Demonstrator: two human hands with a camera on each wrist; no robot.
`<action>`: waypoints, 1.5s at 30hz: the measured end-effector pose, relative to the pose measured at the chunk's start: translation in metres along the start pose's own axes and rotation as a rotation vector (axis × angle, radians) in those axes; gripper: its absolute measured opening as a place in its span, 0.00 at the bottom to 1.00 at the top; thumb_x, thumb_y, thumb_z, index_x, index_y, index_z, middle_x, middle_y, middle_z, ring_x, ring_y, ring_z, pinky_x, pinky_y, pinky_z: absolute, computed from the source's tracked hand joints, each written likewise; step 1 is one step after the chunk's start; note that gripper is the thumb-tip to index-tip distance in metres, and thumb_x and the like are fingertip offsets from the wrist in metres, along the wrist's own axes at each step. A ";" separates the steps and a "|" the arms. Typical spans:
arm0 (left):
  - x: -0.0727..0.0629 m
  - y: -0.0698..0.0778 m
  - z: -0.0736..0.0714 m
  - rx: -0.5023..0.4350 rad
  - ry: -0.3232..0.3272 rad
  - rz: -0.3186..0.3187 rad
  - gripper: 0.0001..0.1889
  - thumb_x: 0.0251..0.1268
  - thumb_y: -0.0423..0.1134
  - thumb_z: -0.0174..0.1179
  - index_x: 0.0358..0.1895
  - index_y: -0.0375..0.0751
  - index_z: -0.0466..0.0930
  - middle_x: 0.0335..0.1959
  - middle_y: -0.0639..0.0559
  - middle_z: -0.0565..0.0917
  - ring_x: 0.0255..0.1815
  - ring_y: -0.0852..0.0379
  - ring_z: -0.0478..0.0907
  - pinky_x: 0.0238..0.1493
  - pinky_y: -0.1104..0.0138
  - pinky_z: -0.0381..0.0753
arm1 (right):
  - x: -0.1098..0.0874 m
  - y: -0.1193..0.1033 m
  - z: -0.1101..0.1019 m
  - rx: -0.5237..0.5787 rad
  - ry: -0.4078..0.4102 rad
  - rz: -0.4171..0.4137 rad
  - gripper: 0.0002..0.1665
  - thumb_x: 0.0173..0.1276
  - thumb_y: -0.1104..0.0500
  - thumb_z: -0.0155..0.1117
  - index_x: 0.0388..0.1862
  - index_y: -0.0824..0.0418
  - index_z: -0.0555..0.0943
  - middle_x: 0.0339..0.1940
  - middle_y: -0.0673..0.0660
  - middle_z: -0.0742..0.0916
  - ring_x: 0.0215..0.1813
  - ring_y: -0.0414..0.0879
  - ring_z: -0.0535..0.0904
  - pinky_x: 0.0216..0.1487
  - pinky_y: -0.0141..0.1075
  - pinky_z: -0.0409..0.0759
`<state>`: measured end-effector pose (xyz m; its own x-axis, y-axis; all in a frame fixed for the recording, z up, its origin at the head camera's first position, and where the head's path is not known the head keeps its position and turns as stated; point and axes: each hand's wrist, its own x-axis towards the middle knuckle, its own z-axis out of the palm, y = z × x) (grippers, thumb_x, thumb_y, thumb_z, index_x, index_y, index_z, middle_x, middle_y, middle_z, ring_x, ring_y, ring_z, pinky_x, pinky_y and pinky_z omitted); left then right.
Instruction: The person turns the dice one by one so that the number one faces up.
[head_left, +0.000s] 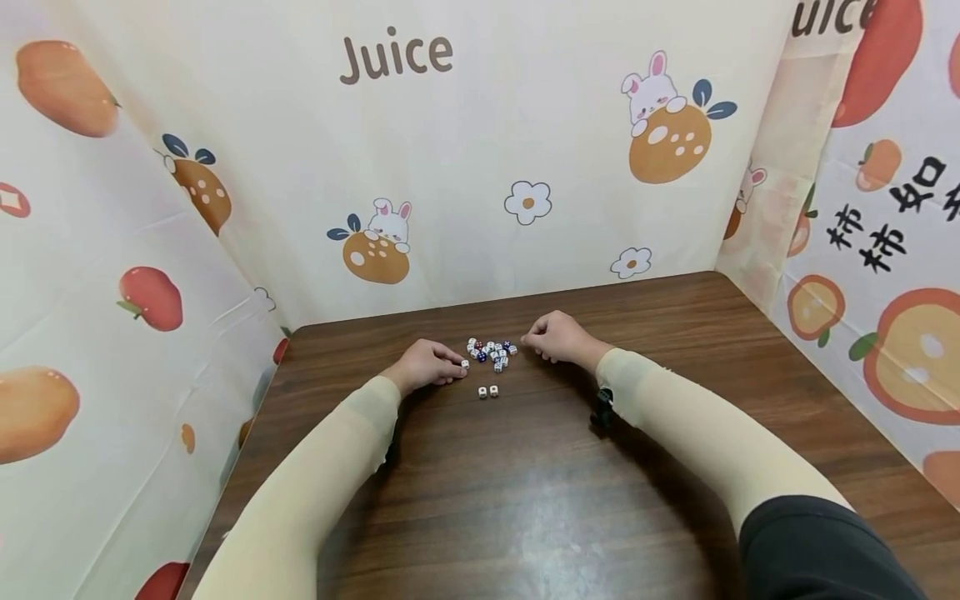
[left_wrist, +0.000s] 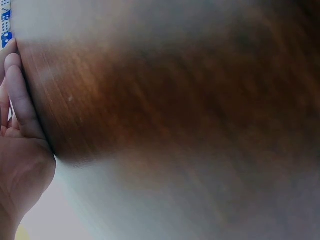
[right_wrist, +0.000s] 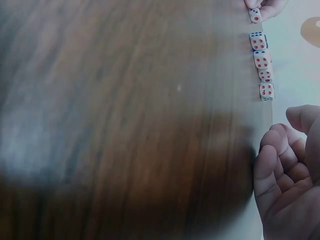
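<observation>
My left hand pinches a white die between thumb and fingertips, at the left side of a loose cluster of dice. The same die shows at the top of the right wrist view, its dots facing that camera. Most of the cluster is white, with a few blue dice and a red one. Two white dice lie side by side nearer to me. To the right of the cluster, my right hand rests by the table with fingers loosely curled, holding nothing; its fingers appear in the right wrist view.
The brown wood-grain table spreads toward me. Printed cloth walls with fruit and rabbit drawings stand behind and on both sides. A small black object sits at my right wrist.
</observation>
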<state>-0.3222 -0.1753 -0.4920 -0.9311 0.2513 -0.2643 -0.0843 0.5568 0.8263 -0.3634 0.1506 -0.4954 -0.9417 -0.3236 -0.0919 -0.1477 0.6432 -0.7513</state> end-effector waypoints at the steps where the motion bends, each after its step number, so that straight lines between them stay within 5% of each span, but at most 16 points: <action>1: 0.000 0.001 0.000 0.000 0.000 0.001 0.12 0.72 0.38 0.81 0.53 0.37 0.96 0.49 0.46 0.96 0.33 0.65 0.87 0.38 0.71 0.91 | 0.001 0.000 0.000 -0.005 0.001 0.006 0.16 0.84 0.48 0.72 0.40 0.57 0.94 0.26 0.53 0.89 0.26 0.45 0.84 0.29 0.38 0.87; 16: 0.002 0.000 0.000 0.000 0.001 -0.009 0.12 0.72 0.38 0.81 0.53 0.38 0.97 0.49 0.46 0.96 0.34 0.65 0.87 0.39 0.71 0.91 | 0.005 -0.003 0.006 -0.021 -0.003 0.050 0.20 0.86 0.48 0.70 0.32 0.57 0.92 0.25 0.51 0.88 0.25 0.44 0.81 0.29 0.36 0.83; 27: -0.001 0.003 0.001 -0.006 0.004 -0.002 0.12 0.71 0.36 0.81 0.53 0.36 0.96 0.48 0.45 0.96 0.32 0.65 0.87 0.37 0.72 0.90 | 0.001 -0.009 0.011 -0.139 0.006 -0.002 0.22 0.81 0.41 0.76 0.31 0.53 0.94 0.24 0.48 0.89 0.30 0.44 0.81 0.35 0.37 0.79; 39: 0.001 0.003 0.002 -0.012 0.000 -0.002 0.12 0.71 0.37 0.81 0.53 0.36 0.97 0.47 0.46 0.96 0.32 0.66 0.86 0.37 0.72 0.90 | 0.002 -0.005 0.010 -0.119 -0.008 0.011 0.18 0.83 0.44 0.74 0.35 0.53 0.96 0.27 0.49 0.90 0.31 0.44 0.82 0.38 0.37 0.81; 45: 0.000 0.002 0.002 -0.006 0.007 -0.010 0.12 0.72 0.37 0.81 0.53 0.37 0.97 0.49 0.46 0.95 0.32 0.65 0.86 0.37 0.72 0.90 | 0.000 -0.005 0.007 -0.127 -0.034 -0.043 0.13 0.84 0.50 0.74 0.43 0.55 0.98 0.37 0.52 0.95 0.32 0.43 0.83 0.39 0.36 0.82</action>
<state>-0.3223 -0.1725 -0.4911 -0.9329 0.2397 -0.2689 -0.0959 0.5543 0.8267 -0.3602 0.1426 -0.4961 -0.9232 -0.3747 -0.0855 -0.2266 0.7104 -0.6663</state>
